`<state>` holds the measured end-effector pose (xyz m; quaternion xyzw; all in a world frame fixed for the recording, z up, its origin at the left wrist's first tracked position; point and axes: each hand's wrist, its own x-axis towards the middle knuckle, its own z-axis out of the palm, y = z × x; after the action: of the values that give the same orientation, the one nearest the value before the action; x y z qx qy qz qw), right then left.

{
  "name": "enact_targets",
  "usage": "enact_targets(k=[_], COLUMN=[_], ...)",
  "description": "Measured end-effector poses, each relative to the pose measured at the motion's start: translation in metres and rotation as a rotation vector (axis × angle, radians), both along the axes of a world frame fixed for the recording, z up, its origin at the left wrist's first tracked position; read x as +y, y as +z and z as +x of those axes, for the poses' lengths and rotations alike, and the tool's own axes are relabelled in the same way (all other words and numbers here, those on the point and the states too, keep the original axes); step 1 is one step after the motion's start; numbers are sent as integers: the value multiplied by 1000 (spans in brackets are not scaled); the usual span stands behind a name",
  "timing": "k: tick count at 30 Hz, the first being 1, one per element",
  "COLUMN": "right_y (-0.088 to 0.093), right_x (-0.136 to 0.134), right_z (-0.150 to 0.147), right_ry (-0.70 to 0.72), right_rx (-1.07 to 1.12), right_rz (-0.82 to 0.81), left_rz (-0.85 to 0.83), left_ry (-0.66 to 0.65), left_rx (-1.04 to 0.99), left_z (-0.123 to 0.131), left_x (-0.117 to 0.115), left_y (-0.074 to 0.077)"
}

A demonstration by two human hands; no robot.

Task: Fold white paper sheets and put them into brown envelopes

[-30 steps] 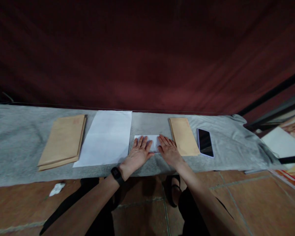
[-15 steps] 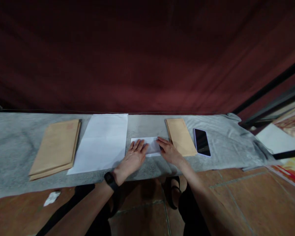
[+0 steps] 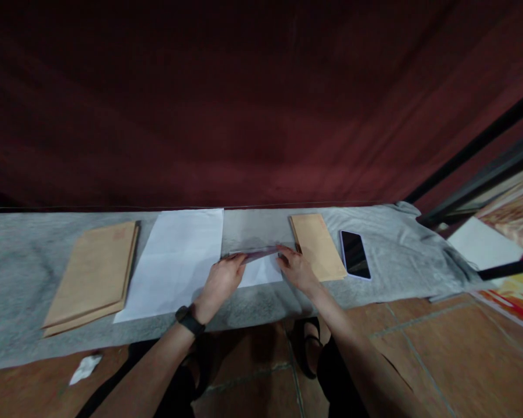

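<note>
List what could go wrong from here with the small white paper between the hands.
The small folded white paper might crease unevenly if the left hand and right hand do not move its raised flap together.

The right hand could nudge the narrow brown paper envelopes right beside it.

The left hand might shift the large flat white sheet, whose right edge lies close by.

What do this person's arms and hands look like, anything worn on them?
Both the left hand and right hand are bare, without gloves. No sleeves show on the forearms. A dark wristwatch or fitness band circles the left wrist; nothing shows on the right.
</note>
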<state>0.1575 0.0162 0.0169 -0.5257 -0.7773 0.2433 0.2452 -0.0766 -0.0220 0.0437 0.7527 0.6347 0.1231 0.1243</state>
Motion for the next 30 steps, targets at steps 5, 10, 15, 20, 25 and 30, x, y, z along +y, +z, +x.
enact_targets(k=[5,10,15,20,25,30], right_y=[2,6,16,28,19,13], right_x=[4,7,10,10,10,21], right_z=[-8,-18,-17,-11,-10,-3], right_ry=[-127,-106,-200,-318,-310,-299], right_rx=[204,632,1063,1200,1059,908], right_rz=[-77,-333,-484,-541,-531,-342], left_rz=[11,82,127,-55,-237,-277], left_ry=[116,226,355,533,613,491], left_rx=[-7,-173,-666,-1239,-1475,-1517], left_z=[-8,-13,-20,-17,-4,-14], left_x=[7,9,13,10,-2,0], left_y=[7,14,15,13,14,22])
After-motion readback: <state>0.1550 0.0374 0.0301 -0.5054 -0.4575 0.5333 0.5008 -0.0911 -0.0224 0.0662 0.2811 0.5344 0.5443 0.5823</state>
